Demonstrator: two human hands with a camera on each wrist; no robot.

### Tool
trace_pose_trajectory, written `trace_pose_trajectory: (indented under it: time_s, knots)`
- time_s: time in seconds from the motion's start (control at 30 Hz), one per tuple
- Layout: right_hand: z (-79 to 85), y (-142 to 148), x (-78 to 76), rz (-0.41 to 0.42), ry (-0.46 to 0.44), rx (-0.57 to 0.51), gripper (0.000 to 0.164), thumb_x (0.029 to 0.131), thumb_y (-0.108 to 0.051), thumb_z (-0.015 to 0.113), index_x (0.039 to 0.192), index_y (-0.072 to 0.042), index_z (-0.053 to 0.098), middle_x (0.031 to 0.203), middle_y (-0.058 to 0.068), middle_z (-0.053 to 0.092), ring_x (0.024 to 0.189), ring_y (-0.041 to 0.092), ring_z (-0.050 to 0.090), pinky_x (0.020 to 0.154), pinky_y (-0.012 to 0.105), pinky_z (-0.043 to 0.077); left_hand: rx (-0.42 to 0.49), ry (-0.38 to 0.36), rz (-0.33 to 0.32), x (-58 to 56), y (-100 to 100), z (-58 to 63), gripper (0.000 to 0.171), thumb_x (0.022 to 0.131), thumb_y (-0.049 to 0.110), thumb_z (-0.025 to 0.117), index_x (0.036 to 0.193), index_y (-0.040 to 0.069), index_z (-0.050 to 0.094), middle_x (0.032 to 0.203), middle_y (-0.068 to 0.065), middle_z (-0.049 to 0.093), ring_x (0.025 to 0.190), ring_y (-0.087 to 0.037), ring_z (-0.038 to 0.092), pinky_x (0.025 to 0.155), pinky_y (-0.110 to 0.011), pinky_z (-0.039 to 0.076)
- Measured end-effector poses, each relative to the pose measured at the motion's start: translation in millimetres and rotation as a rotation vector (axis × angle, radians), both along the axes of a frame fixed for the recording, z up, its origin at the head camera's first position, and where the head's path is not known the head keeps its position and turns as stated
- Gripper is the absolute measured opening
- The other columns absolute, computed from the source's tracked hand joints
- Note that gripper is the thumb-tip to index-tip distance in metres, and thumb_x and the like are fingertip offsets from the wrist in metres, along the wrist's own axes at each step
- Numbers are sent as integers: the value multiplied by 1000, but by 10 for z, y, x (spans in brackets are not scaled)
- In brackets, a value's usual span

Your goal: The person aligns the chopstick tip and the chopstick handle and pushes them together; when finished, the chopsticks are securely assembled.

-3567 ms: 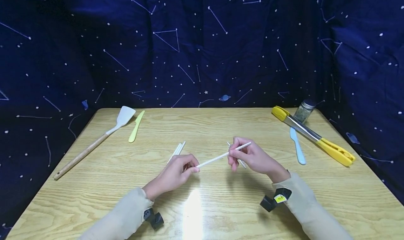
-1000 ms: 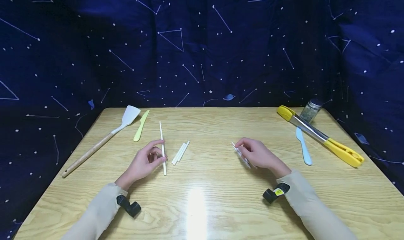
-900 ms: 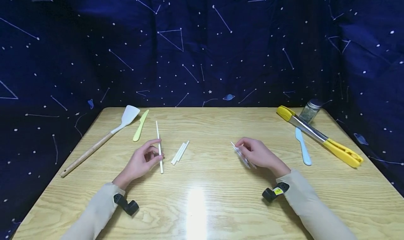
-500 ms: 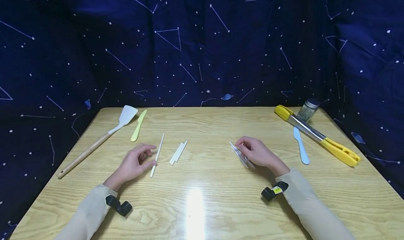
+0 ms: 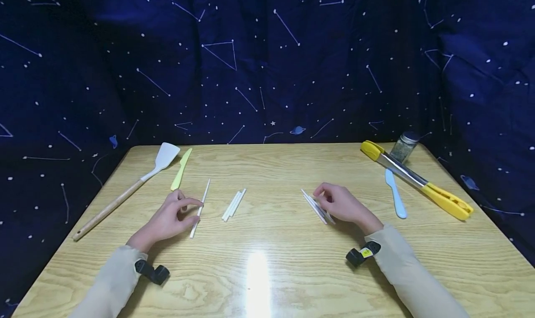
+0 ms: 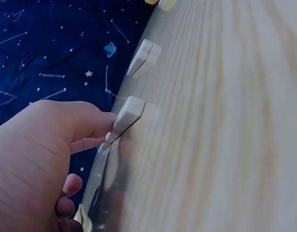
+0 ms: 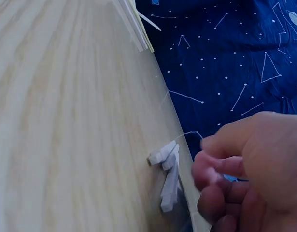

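Note:
A single white chopstick lies slanted on the table at left. My left hand is at its left side, thumb and index finger on the stick, with the thumb by its near end in the left wrist view. Several short-looking white chopsticks lie bunched to the right of it. Further right lies another bunch of white chopsticks, partly covered by my right hand. In the right wrist view the right fingers are loosely curled beside these chopsticks, apart from them and holding nothing.
A white spatula with a wooden handle and a yellow plastic knife lie at left. On the right are yellow-handled tongs, a light-blue knife and a lidded glass jar. A starry dark-blue cloth hangs behind.
My left hand has brought the single chopstick from between both hands to the left, laid it down, then shifted it slightly further left. The right hand moved back over its bunch and stayed there.

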State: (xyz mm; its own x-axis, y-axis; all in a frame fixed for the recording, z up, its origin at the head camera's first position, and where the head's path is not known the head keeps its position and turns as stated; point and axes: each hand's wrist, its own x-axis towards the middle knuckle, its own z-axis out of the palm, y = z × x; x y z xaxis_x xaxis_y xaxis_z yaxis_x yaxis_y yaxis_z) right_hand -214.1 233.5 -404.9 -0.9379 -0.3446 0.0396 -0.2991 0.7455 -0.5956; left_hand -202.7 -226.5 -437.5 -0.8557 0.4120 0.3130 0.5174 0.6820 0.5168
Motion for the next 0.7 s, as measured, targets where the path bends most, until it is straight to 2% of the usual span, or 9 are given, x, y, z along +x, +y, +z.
trace_pose_trajectory:
  time_s: [0.13, 0.3, 0.5, 0.7]
  knots:
    - [-23, 5, 4, 3, 2, 61, 9, 91, -12, 62, 98, -6, 61, 70, 0, 51, 60, 13, 44, 52, 23, 35, -13, -8, 34, 17, -82, 23, 31, 79, 10, 75, 109, 13, 70, 80, -5, 37, 74, -15, 34, 65, -26, 32]
    - [-10, -16, 29, -16, -10, 137, 9, 88, -15, 65, 90, -7, 61, 71, 0, 53, 63, 13, 45, 56, 25, 36, -13, -23, 60, 33, -145, 25, 31, 79, 11, 74, 110, 14, 70, 81, -6, 39, 74, -16, 34, 65, -27, 31]
    - [35, -72, 71, -51, -29, 185, 14, 88, -19, 66, 83, -8, 61, 72, 0, 57, 63, 13, 47, 56, 25, 36, 22, 5, 47, 17, -146, 30, 33, 77, 11, 77, 109, 10, 69, 83, -6, 45, 75, -16, 39, 63, -25, 35]
    - [30, -111, 80, -69, -10, 223, 15, 88, -20, 65, 79, -8, 60, 68, -1, 56, 59, 13, 47, 53, 26, 36, 50, 49, 53, 8, -84, 64, 29, 77, 11, 78, 104, 7, 67, 78, -5, 45, 66, -13, 38, 58, -24, 34]
